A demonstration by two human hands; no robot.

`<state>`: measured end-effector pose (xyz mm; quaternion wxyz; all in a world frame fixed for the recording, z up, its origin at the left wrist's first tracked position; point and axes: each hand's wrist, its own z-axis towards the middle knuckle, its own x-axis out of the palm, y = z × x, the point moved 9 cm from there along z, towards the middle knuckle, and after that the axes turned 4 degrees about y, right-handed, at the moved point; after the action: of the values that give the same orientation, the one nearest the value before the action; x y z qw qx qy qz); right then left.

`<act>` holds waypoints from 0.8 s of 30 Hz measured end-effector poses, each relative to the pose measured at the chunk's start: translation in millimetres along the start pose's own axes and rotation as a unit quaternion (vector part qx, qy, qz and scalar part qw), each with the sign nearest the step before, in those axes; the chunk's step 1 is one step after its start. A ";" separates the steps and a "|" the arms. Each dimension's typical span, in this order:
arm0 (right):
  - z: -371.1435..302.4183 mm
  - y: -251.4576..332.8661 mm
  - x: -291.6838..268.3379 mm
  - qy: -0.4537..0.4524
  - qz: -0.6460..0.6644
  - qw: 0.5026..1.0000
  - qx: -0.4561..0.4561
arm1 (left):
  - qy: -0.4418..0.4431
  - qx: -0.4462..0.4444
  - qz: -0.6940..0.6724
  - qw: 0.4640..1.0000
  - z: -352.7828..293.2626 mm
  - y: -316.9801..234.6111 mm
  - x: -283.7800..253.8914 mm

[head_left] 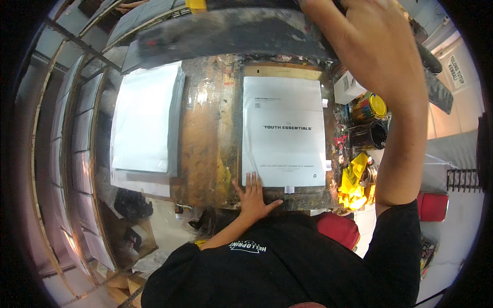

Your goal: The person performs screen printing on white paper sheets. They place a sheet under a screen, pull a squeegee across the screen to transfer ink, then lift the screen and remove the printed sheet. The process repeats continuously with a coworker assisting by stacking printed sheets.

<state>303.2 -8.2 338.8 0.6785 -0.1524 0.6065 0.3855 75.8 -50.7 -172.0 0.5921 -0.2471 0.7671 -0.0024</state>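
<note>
A flat white plastic bag (pixel 284 149) with black print lies on a board on the stained worktable. My left hand (pixel 253 197) rests with fingers spread on its near left corner. High on the right, my right hand (pixel 367 36) is closed at the right end of a raised, dark screen-printing frame (pixel 231 33). Its fingertips run past the picture's upper edge, so the grip shows only in part. The frame is blurred and spans the far side of the table. To the left lies a stack of white plastic bags (pixel 146 118).
Racks (pixel 82 154) holding white sheets line the left side. Along the right edge are a white box (pixel 349 87), a paint-smeared can with a yellow lid (pixel 377 106), a black container (pixel 377 135) and crumpled yellow plastic (pixel 353 177). A red stool seat (pixel 339 229) stands near my body.
</note>
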 end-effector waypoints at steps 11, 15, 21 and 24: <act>22.9 -22.7 15.5 -0.058 0.003 0.991 -0.121 | -0.319 -0.054 -0.397 0.859 12.4 84.1 -193.1; 12.2 -38.8 18.3 -0.059 -0.003 0.995 -0.083 | -0.174 -0.171 -0.392 0.887 -5.4 239.8 -227.2; -14.1 -16.3 15.5 -0.059 0.008 0.996 -0.065 | -0.226 -0.147 -0.130 0.954 -25.5 484.3 -309.0; -36.1 -15.3 21.2 -0.132 -0.023 0.988 -0.082 | -0.269 -0.466 0.145 0.830 -4.5 495.1 -332.8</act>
<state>287.8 -35.4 307.1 0.7464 -0.1691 0.4748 0.4345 -55.7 509.7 -15.5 0.5832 -0.3706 0.5141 0.5082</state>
